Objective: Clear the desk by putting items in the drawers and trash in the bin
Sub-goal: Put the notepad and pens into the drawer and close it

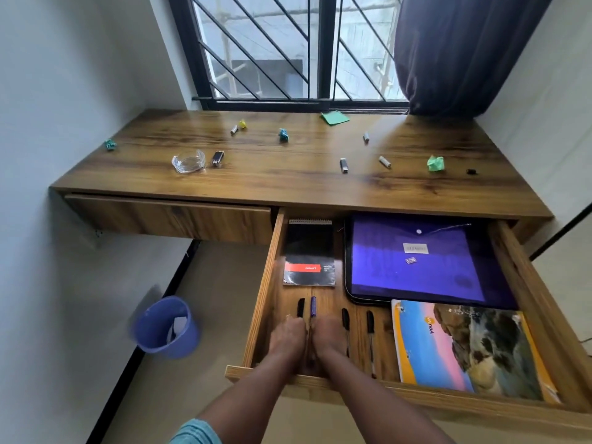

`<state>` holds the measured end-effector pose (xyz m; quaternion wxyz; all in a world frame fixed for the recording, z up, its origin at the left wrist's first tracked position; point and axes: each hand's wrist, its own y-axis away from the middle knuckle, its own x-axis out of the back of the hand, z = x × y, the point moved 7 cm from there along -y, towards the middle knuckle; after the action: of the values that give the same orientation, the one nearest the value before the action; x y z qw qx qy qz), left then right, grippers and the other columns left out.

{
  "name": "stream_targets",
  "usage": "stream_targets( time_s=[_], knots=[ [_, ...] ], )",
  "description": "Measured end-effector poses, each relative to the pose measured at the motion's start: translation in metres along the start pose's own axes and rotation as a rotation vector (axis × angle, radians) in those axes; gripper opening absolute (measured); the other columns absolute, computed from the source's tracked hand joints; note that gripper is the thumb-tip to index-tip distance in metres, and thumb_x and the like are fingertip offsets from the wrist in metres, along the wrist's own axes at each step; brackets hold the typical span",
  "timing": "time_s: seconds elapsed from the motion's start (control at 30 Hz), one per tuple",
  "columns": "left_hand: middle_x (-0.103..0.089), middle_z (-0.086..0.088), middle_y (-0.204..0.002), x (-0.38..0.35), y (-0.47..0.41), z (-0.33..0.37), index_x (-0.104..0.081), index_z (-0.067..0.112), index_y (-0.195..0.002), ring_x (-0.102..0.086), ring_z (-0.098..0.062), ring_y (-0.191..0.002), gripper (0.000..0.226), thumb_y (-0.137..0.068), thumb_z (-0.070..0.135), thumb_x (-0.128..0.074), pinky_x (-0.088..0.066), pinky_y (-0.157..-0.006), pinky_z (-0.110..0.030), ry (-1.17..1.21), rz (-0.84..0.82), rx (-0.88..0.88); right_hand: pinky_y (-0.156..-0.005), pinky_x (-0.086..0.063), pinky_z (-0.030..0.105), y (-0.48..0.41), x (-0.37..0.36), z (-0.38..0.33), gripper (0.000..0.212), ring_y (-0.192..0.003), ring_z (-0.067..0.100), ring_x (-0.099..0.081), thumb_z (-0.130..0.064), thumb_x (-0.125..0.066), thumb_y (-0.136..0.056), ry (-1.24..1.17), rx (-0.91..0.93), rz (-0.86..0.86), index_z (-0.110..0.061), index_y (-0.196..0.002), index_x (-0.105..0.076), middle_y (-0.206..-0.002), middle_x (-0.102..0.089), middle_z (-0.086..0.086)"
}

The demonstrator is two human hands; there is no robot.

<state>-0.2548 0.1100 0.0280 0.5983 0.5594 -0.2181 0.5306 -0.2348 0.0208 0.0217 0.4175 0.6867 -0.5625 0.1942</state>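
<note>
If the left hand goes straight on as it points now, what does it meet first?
Probably the black pen just ahead of the left hand; they may already touch. Beyond it lies the black notepad.

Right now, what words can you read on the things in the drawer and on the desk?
"you": on the colourful book, near its yellow edge.
Notepad: white writing on its red band, too blurred to read.
Purple folder: white label, too blurred to read.
Small things on the desk: no writing I can read.
</note>
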Motion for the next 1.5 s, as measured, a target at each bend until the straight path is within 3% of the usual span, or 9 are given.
stream_targets(
  time_s=[0.33, 0.57, 0.7, 0.83, 1.0, 1.27, 1.37, 1.43, 1.5],
  knots=[
    [-0.067, -0.007, -0.086, -0.004, 0.025, 0.04, -0.065, 0.011, -0.092, -0.063, -0.014, -0.072, 0.027, -0.096, 0.03, -0.046, -0.052, -0.065, -0.022, 0.01, -0.082, -0.385, -0.063, -0.05, 0.024, 0.002, 0.04, 0.033, 0.016, -0.073, 0.013, -0.06, -0.022, -0.054, -0.093, -0.095, 0.043, 0.078, -0.012, -0.083, -0.061, -0.081, -0.063, 0.003],
    [-0.065, -0.009, -0.091, -0.013, 0.066, 0.053, -0.061, 0.012, -0.103, -0.06, -0.022, -0.073, 0.057, -0.087, 0.062, -0.042, -0.049, -0.063, -0.033, -0.575, -0.151, -0.811, -0.052, -0.041, 0.012, 0.036, 0.065, 0.041, 0.026, -0.06, 0.006, -0.054, -0.024, -0.047, -0.097, 0.071, 0.301, 0.111, -0.011, -0.087, -0.067, -0.073, -0.059, -0.002],
    [-0.063, -0.009, -0.088, -0.014, 0.07, 0.052, -0.062, 0.01, -0.1, -0.057, -0.021, -0.07, 0.048, -0.093, 0.052, -0.04, -0.046, -0.059, -0.033, -0.684, -0.126, -0.873, -0.047, -0.045, 0.013, 0.059, 0.06, 0.036, 0.025, -0.05, 0.005, -0.057, -0.028, -0.057, -0.091, 0.273, 0.504, 0.184, -0.019, -0.072, -0.069, -0.06, -0.062, -0.006],
    [-0.064, -0.008, -0.085, -0.009, 0.068, 0.052, -0.063, 0.01, -0.1, -0.053, -0.019, -0.065, 0.046, -0.094, 0.05, -0.041, -0.042, -0.058, -0.031, -0.666, -0.094, -0.842, -0.034, -0.016, 0.003, 0.065, 0.059, 0.018, 0.027, -0.032, 0.002, -0.046, -0.029, -0.076, -0.072, 0.484, 0.67, 0.28, -0.023, -0.051, -0.061, -0.042, -0.053, -0.01],
    [-0.063, -0.007, -0.089, 0.002, 0.055, 0.054, -0.062, 0.013, -0.104, -0.051, -0.017, -0.068, 0.044, -0.094, 0.05, -0.04, -0.037, -0.058, -0.029, -0.602, -0.008, -0.767, -0.029, -0.036, 0.013, 0.052, 0.063, 0.008, 0.027, -0.031, 0.004, -0.044, -0.029, -0.075, -0.074, 0.541, 0.751, 0.349, -0.022, -0.054, -0.06, -0.043, -0.051, -0.007],
    [-0.064, -0.003, -0.098, 0.035, 0.023, 0.064, -0.065, 0.017, -0.102, -0.064, -0.019, -0.09, 0.032, -0.088, 0.045, -0.057, -0.046, -0.072, -0.031, -0.464, 0.122, -0.388, -0.059, -0.052, 0.033, 0.009, 0.103, 0.029, 0.023, -0.068, 0.027, -0.066, -0.024, -0.054, -0.082, 0.325, 0.266, 0.45, -0.005, -0.079, -0.067, -0.076, -0.067, 0.015],
    [-0.066, -0.002, -0.098, 0.048, 0.017, 0.068, -0.068, 0.016, -0.101, -0.065, -0.018, -0.091, 0.034, -0.082, 0.045, -0.064, -0.053, -0.078, -0.032, -0.306, 0.158, -0.175, -0.114, -0.019, 0.047, 0.002, 0.112, 0.057, 0.071, -0.139, 0.04, -0.022, -0.039, -0.048, -0.09, 0.132, -0.163, 0.371, 0.01, -0.139, -0.029, -0.149, -0.023, 0.029],
    [-0.066, -0.003, -0.101, 0.054, 0.016, 0.07, -0.067, 0.016, -0.103, -0.064, -0.018, -0.095, 0.031, -0.083, 0.039, -0.067, -0.053, -0.083, -0.031, -0.179, 0.206, -0.051, -0.117, -0.003, 0.045, 0.011, 0.121, 0.063, 0.092, -0.143, 0.039, 0.005, -0.043, -0.051, -0.091, -0.16, -0.397, 0.328, 0.01, -0.144, 0.001, -0.154, 0.006, 0.027],
    [-0.06, -0.008, -0.119, 0.054, 0.01, 0.07, -0.058, 0.011, -0.121, -0.056, -0.022, -0.114, 0.043, -0.083, 0.028, -0.068, -0.048, -0.098, -0.033, -0.013, 0.27, 0.091, -0.114, -0.02, 0.042, 0.0, 0.124, 0.064, 0.083, -0.141, 0.042, -0.012, -0.033, -0.054, -0.093, -0.377, -0.458, 0.322, 0.015, -0.142, -0.008, -0.151, -0.011, 0.031]
  ],
)
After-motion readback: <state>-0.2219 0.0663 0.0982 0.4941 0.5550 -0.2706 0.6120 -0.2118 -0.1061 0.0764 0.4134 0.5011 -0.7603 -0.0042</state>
